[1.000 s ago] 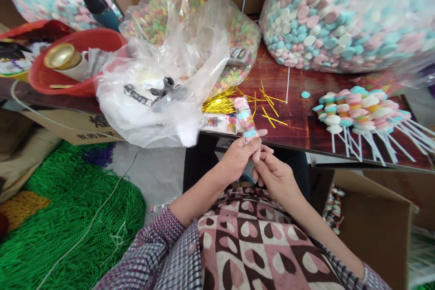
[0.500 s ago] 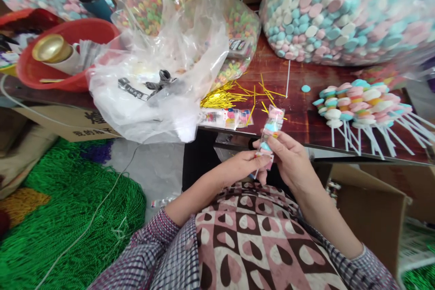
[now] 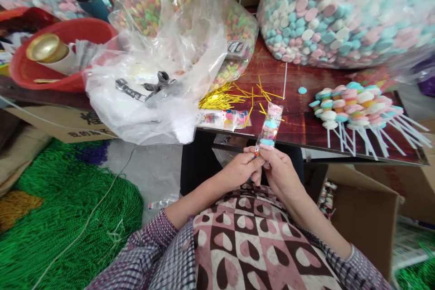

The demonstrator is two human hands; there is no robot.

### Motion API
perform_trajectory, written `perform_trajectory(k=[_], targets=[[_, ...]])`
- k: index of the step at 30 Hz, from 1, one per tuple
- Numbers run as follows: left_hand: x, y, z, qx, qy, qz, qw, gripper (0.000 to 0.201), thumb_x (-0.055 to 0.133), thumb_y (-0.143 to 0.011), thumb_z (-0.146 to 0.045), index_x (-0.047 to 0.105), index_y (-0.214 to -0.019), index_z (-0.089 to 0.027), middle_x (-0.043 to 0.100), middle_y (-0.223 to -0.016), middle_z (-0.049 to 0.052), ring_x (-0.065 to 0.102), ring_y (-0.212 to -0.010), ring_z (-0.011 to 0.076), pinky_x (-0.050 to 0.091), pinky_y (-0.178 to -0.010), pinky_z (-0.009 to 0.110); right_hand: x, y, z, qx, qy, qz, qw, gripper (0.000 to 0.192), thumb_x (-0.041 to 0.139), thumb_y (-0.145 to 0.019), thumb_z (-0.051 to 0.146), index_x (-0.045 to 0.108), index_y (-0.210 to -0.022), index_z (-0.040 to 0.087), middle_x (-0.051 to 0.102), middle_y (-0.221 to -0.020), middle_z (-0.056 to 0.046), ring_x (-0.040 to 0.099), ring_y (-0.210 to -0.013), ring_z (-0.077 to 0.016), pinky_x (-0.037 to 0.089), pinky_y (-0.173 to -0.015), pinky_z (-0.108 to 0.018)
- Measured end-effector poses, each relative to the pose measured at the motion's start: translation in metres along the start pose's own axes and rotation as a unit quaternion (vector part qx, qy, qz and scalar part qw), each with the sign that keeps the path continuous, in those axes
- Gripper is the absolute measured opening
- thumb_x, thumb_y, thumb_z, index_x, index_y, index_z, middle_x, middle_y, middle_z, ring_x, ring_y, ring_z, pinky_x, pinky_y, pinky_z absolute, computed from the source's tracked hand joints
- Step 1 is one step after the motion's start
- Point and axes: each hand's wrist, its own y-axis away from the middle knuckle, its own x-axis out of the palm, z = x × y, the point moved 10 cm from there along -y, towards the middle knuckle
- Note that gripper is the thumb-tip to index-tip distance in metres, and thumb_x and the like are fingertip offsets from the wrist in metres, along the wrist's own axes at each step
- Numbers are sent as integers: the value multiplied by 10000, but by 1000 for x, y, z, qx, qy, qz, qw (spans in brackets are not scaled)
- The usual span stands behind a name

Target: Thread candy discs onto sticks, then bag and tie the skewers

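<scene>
In front of my apron, at the table's edge, both hands meet at the lower end of a marshmallow skewer [image 3: 271,123] in a clear printed wrapper. Pink, white and blue marshmallows show through the film, and its top points away from me. My left hand [image 3: 246,166] pinches the gathered bottom of the wrapper, closed around it. Also closed, my right hand [image 3: 278,165] grips the same end from the right, thumb and fingers together. The stick's lower end is hidden by my fingers. Just beyond lie gold twist ties [image 3: 220,99] and a stack of flat printed wrappers [image 3: 222,119].
Unwrapped marshmallow skewers [image 3: 353,102] are piled at right, sticks toward me. Behind stands a big bag of marshmallows [image 3: 316,18]. A plastic bag [image 3: 146,99] and a red basin [image 3: 20,68] occupy the left. An open cardboard box [image 3: 365,217] sits below right; green cords [image 3: 84,217] cover the floor left.
My right hand has slid down from the middle of the wrapped skewer to its lower end, beside my left hand. More of the marshmallows now show above the fingers.
</scene>
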Motion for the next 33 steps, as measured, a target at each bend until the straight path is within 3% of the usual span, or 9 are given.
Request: perform_trajectory(k=[8,11,15,21,23,26,29,31,33], targets=[[2,2,9,13,48,2,999,610,493,-884,-681,546,-574,-158,545,-536,20,560,-546,119,448,-635,268,-4,5,4,-20,78,-3,997,472,635,-870,566,751,-972,120,597,-427,-8,544,-329,-144,438,-303,-217],[5,0,14,7,161,9,987,500,595,-862,-616,545,-665,-158,519,-530,-17,564,-521,118,471,-640,274,-1,4,9,-12,45,27,999,405,674,-862,506,743,-1085,176,695,-579,-17,571,-373,-129,469,-342,-220],[24,3,9,-20,327,90,940,416,701,-816,-525,552,-718,-149,456,-478,-58,543,-446,121,521,-623,304,2,3,11,16,-41,84,995,360,743,-799,453,766,-1073,220,778,-1022,-66,704,-645,-159,595,-568,-267],[40,10,-8,-20,375,174,910,462,723,-801,-504,534,-607,-128,430,-449,-50,524,-411,107,525,-588,280,10,4,2,50,-55,126,989,228,748,-759,375,803,-859,177,784,-1036,-81,727,-942,-221,580,-865,-296],[40,9,-8,-17,380,171,909,447,733,-792,-500,546,-622,-132,428,-434,-53,522,-399,112,525,-575,281,10,2,-1,47,-58,105,992,197,731,-740,344,796,-808,171,789,-966,-83,733,-888,-221,588,-822,-298],[40,6,-5,-11,368,159,916,474,740,-785,-507,531,-584,-133,430,-425,-46,527,-399,113,521,-574,276,7,1,-8,66,-62,46,995,238,712,-720,369,780,-775,148,777,-802,-94,728,-701,-209,588,-611,-274],[39,3,-3,-10,356,151,922,501,728,-794,-523,517,-565,-131,441,-449,-41,537,-421,105,523,-606,274,12,5,-11,99,-63,41,992,315,681,-754,429,757,-840,136,765,-761,-104,699,-575,-199,527,-438,-257],[37,3,-1,-14,359,148,922,478,733,-790,-520,527,-598,-133,448,-462,-46,538,-426,109,523,-614,282,14,6,0,76,-83,56,992,298,688,-765,383,732,-970,171,784,-893,-94,732,-686,-208,579,-535,-276],[36,4,4,-24,358,146,922,456,748,-778,-507,533,-624,-135,456,-471,-47,539,-429,115,524,-621,295,11,4,19,17,-111,65,991,325,691,-772,341,692,-1076,227,765,-1106,-73,743,-881,-219,615,-746,-339]])
